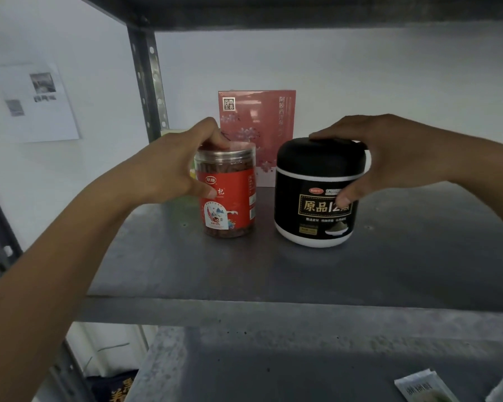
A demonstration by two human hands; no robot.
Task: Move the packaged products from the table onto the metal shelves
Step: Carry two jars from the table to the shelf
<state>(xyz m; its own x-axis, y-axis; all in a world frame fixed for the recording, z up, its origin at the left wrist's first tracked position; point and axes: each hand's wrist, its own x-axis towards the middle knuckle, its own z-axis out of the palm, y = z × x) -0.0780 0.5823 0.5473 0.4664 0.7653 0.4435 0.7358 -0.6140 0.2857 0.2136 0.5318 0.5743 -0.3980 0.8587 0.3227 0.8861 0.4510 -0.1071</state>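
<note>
shelf of grey metal bears three products: left hand grips one clear red-labelled plastic jar, right hand grips one black round tub, one pink cardboard box behind.

A white wall fills the background. Fixed flat to it at the far left is a white sheet of paper, slightly tilted, printed with small grey pictures and blurred text. Low at the left lies something dark with yellow lettering, only partly visible.
</note>
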